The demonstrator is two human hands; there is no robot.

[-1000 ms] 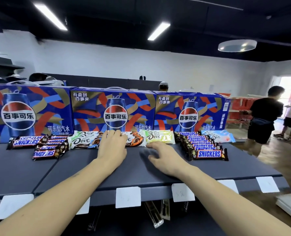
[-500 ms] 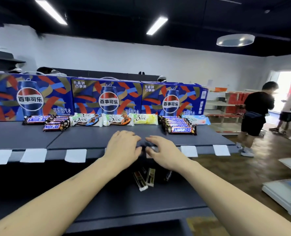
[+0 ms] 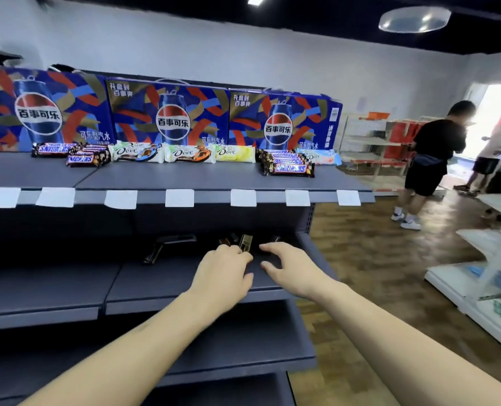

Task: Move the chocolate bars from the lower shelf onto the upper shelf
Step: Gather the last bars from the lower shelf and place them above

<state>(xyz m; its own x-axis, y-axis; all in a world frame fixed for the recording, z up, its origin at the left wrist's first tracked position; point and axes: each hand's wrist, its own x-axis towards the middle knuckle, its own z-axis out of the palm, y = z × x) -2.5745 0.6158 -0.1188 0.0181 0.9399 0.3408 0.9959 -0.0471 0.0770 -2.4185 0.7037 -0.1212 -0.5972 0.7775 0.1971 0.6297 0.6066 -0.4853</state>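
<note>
The left hand [image 3: 224, 269] reaches into the lower shelf [image 3: 53, 291], fingers curled down at the near end of a gold-wrapped chocolate bar [image 3: 245, 243]; whether it grasps the bar I cannot tell, since the knuckles hide the fingertips. The right hand [image 3: 290, 266] hovers just beside it, fingers spread and released, holding nothing. About three more dark bars [image 3: 227, 240] lie in shadow around the gold one, near the shelf's back right, and a dark flat package [image 3: 170, 244] lies further left.

On the upper shelf [image 3: 184, 178], along its back edge, lie three Snickers bars [image 3: 76, 155] at the left, four Dove bars [image 3: 189, 153] in the middle and right, and a row of Snickers [image 3: 287, 164], roughly six, near the right end. Behind stand three blue Pepsi cartons [image 3: 170, 115] printed 百事可乐. Seven blank white price tags [image 3: 179, 197] hang on the front edge.
</note>
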